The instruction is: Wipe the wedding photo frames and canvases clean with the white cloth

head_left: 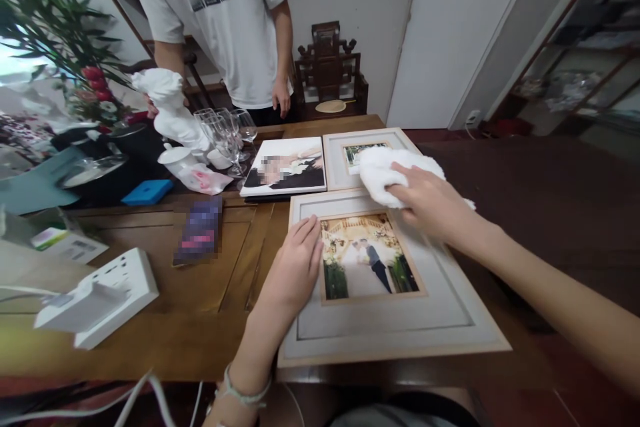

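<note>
The wooden table (205, 323) bore a large framed photograph (375, 267) lying flat at its near edge. A smaller framed photograph (351, 159) lay just beyond it. A white cloth (379, 177) overlapped both frames in view. The right hand (427, 200) gripped this cloth, fingers curled. The left hand (299, 257) rested flat on the larger frame's left side, fingers close together.

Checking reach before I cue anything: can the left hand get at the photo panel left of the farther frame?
Probably yes. The left hand rests on the nearer frame, apparently holding nothing, and the photo panel lies beyond its fingertips, with nothing tall visible between.
</note>
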A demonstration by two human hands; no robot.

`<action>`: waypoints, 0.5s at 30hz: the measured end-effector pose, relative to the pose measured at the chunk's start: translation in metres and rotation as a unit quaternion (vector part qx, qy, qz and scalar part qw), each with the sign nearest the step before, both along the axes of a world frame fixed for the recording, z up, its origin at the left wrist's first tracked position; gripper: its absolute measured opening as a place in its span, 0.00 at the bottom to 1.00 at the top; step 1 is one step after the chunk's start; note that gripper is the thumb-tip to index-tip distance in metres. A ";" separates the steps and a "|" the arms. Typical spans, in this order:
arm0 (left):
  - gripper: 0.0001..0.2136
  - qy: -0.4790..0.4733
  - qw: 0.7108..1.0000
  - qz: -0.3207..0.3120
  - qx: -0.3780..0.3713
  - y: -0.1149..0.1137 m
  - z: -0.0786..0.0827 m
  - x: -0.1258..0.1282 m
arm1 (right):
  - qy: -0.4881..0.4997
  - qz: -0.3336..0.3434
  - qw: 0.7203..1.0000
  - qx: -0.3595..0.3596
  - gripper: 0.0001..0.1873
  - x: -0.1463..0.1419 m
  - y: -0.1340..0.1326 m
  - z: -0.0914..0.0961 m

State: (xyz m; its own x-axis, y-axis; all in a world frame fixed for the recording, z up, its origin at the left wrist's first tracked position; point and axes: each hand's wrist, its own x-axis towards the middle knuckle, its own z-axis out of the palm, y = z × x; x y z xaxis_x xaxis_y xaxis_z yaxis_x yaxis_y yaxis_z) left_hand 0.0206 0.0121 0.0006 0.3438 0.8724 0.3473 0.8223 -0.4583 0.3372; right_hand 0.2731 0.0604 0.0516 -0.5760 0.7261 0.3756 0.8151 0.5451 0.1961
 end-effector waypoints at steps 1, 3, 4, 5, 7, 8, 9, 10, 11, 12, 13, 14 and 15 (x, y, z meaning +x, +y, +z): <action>0.18 -0.005 1.000 0.004 0.000 0.000 0.000 0.000 | -0.012 0.017 1.000 -0.003 0.20 -0.004 0.006 -0.003; 0.18 -0.015 1.000 0.011 0.001 -0.001 -0.001 -0.001 | -0.024 0.036 0.999 -0.011 0.22 -0.009 0.010 -0.011; 0.18 -0.018 1.000 0.012 0.002 -0.001 -0.002 -0.001 | -0.028 0.040 0.999 -0.013 0.22 -0.011 0.007 -0.016; 0.18 -0.020 1.000 0.011 0.002 -0.001 -0.002 -0.002 | -0.032 0.045 0.998 -0.017 0.22 -0.011 0.002 -0.020; 0.19 -0.018 1.000 0.004 0.000 -0.001 -0.002 -0.003 | -0.038 0.058 0.997 -0.030 0.22 -0.008 -0.015 -0.025; 0.19 -0.016 1.000 0.000 0.000 -0.001 -0.002 -0.003 | -0.038 0.068 0.996 -0.040 0.22 -0.006 -0.025 -0.025; 0.19 -0.013 1.000 -0.004 0.000 0.000 -0.002 -0.003 | -0.034 0.082 0.995 -0.050 0.22 -0.003 -0.037 -0.025; 0.19 -0.011 1.000 -0.005 -0.001 0.000 -0.002 -0.003 | -0.028 0.099 0.993 -0.059 0.22 -0.001 -0.050 -0.024; 0.20 -0.010 1.000 -0.005 -0.003 0.000 -0.001 -0.002 | -0.017 0.117 0.991 -0.066 0.21 0.001 -0.064 -0.023; 0.19 -0.009 1.000 -0.003 -0.006 0.000 -0.001 -0.002 | -0.005 0.132 0.988 -0.073 0.19 0.002 -0.078 -0.021; 0.19 -0.008 1.000 -0.001 -0.008 0.000 -0.001 -0.001 | 0.011 0.143 0.987 -0.075 0.17 0.004 -0.093 -0.019; 0.19 -0.008 1.000 0.001 -0.011 0.001 -0.001 -0.001 | 0.028 0.151 0.985 -0.074 0.15 0.005 -0.107 -0.017; 0.19 -0.008 1.000 0.002 -0.012 0.001 -0.001 -0.001 | 0.048 0.152 0.985 -0.070 0.15 0.006 -0.121 -0.016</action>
